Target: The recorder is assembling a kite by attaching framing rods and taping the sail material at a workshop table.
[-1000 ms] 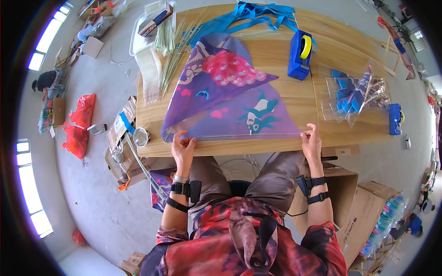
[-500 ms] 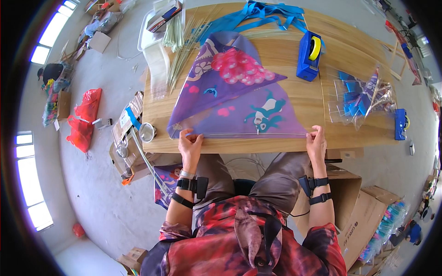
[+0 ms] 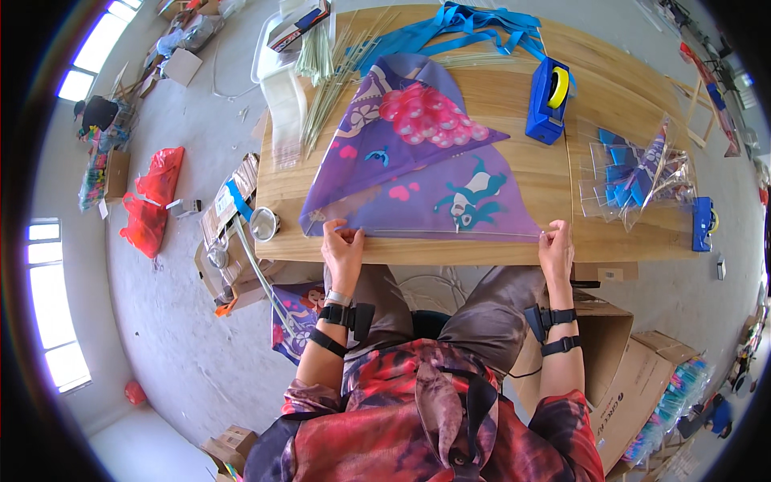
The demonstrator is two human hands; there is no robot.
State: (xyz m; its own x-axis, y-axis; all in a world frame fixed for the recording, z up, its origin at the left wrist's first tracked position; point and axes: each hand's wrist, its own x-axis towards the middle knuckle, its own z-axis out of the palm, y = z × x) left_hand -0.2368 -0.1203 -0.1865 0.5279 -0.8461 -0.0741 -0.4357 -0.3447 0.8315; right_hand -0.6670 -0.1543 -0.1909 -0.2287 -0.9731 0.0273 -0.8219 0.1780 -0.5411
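A purple printed kite fabric lies on the wooden table with its upper part folded over, showing pink bubbles and a teal animal figure. Along its near edge runs a thin white rod. My left hand is closed in a pinch at that edge, close to the left corner. At the right corner, the fingertips of my right hand pinch the fabric by the rod's end. What exactly sits between the fingertips of each hand is partly hidden.
Blue tape dispenser stands behind the fabric on the right. Clear-wrapped packs lie farther right, near a second dispenser. Thin pale sticks and blue ribbons lie at the back. A tape roll rests at the left edge.
The whole picture has shifted slightly to the right. Both hands keep to the fabric's near edge, and the fabric lies as before.
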